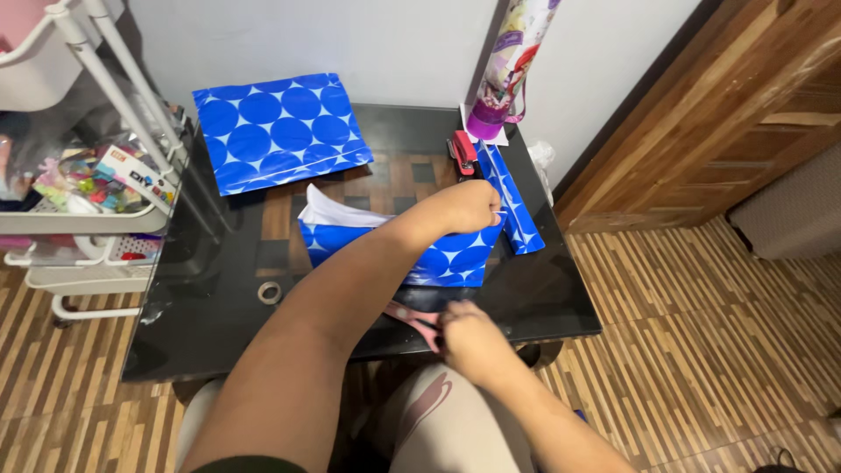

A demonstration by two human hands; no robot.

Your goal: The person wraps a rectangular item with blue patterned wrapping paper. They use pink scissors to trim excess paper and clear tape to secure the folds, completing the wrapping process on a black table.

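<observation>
At the middle of the frame the left hand (469,206) reaches across, fingers curled and pinching the upper right edge of a blue paper bag (438,254) with white-lined circles, white paper (337,213) sticking out of its left end; just below, at the near edge of the surface (219,307), the right hand (473,343) is closed around pink-handled scissors (413,321), whose blades cannot be made out from here.

The risk, as I judge it, lies in how close the two hands work; the left forearm crosses right above the scissors, so a slip could nick skin or cut the bag crooked; the glossy dark top may also let the paper slide under a one-sided pinch; the scissors sit at the very edge and could drop to the lap.

The surface is a black glass-like top; toward the upper left lies a flat blue circle-patterned sheet (282,130); a folded blue strip (512,200) lies right of the bag, beside a red stapler (463,151); a tape roll (270,292) sits lower left; a printed paper roll (512,61) leans on the white wall; a white cart (88,175) of supplies stands at left; the floor is striped wood.
</observation>
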